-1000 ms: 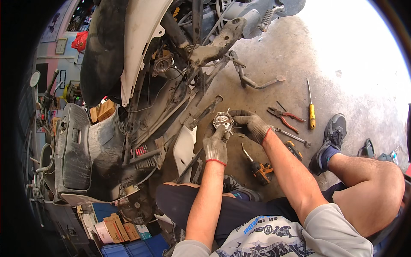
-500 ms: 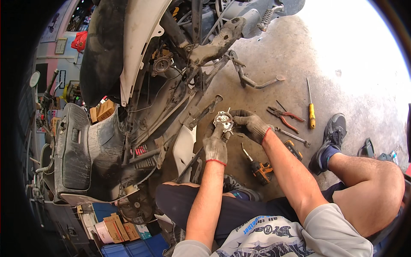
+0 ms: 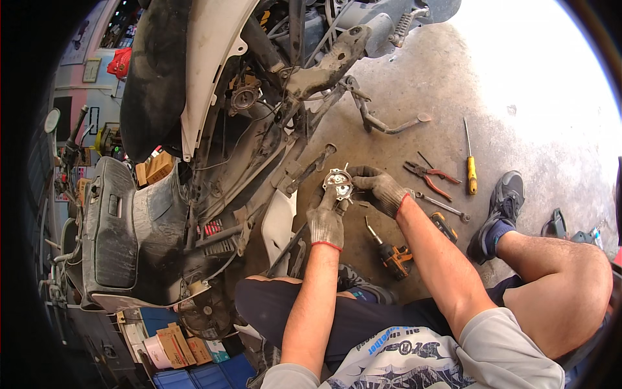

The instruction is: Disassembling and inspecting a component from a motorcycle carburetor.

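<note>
My left hand [image 3: 326, 219], in a grey glove with red cuff, holds a round metal housing [image 3: 338, 183] from below, thumb over its face. My right hand [image 3: 382, 190], gloved alike, has its fingers closed at the housing's right edge. A wrench [image 3: 447, 209] lies beside my right hand on the concrete. Pliers with red handles [image 3: 428, 177] and a yellow-handled screwdriver [image 3: 472, 175] are farther right. An orange-and-black power drill [image 3: 395, 259] lies below my hands, between my forearms.
A partly dismantled, dirty motor scooter [image 3: 327, 74] occupies the top and left, with a loose-looking white panel [image 3: 275, 227] beside my left hand. My shoe [image 3: 505, 207] rests right of the tools. Boxes [image 3: 178, 347] and blue bins [image 3: 172, 379] sit at the lower left.
</note>
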`<state>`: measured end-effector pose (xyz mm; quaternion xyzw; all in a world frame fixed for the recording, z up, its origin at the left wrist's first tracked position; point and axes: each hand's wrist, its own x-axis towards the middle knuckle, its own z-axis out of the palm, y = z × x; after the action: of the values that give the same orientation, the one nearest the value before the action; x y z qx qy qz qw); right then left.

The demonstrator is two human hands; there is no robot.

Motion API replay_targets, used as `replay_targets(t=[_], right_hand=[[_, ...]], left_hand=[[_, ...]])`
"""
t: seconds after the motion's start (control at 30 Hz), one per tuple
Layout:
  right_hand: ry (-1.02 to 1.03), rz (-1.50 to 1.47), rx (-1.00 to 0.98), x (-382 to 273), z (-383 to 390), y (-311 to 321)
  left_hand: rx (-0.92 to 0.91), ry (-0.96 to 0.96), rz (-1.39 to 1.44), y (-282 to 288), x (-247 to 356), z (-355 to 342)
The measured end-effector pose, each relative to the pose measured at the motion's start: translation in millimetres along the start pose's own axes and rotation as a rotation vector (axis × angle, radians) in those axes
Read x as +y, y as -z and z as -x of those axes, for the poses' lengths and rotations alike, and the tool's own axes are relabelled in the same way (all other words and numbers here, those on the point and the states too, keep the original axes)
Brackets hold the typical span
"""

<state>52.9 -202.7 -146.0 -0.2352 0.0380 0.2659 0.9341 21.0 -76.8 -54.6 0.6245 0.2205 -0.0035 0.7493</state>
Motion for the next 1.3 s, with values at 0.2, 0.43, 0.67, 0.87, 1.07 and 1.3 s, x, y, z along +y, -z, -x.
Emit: replay_targets(t=[0.2,0.43,0.67,0.87,1.07,1.3], right_hand=[[0.003,0.009,0.0,0.9,-0.2,-0.5],[0.005,-0.007,0.004,0.3,0.3,-1.5],[0.003,0.0,0.017,-0.1,0.5,-0.8],[0.005,-0.012,0.013,0.7,-0.4,-2.1],[0.005,0.009,0.028,-2.0,2.2,-3.6],[0.007,0.035,0.038,-0.9,0.9,-2.3]], left_hand=[[-0.001,0.003,0.005,1.2,-0.1,0.3],[-0.003,0.013,0.018,-0.2,0.8,1.1],[-0.002,0.019,0.028,0.0,-0.2,1.0],[-0.01,0.024,0.033,2.1,0.1,0.4],[-0.012,0.009,0.035,-1.8,0.9,1.8],[-0.024,-0.004,0.036,3.8,-2.6,-1.9]])
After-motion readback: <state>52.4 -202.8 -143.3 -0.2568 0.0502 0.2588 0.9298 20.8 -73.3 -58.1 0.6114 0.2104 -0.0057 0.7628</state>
